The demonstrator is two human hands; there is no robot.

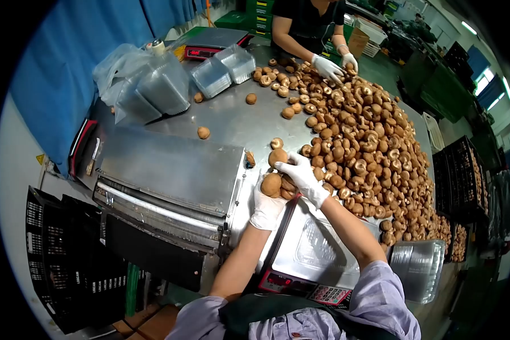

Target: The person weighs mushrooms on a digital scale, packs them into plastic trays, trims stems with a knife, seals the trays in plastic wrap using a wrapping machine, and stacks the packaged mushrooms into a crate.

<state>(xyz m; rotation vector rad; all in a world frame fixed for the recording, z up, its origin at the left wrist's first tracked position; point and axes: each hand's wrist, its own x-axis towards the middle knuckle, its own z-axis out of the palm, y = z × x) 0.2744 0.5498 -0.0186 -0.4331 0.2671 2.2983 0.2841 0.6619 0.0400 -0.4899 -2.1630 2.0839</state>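
Observation:
Both my hands wear white gloves and are close together above the near edge of the metal table. My left hand (266,208) cups several brown shiitake mushrooms (271,185). Just above it, the fingers of my right hand (301,177) close on one round shiitake mushroom (277,157). Below my forearms sits a digital scale (339,294) with a lit red display, and a clear plastic tray (317,243) rests on its plate. A large heap of shiitake mushrooms (374,141) spreads over the table right of my hands.
A film-wrapping machine (170,170) stands to my left. Stacked clear trays (164,85) and a second scale (215,42) are at the back left. Across the table, a person's gloved hands (327,68) touch the heap. More clear trays (418,269) stand at right; black crates (42,255) are lower left.

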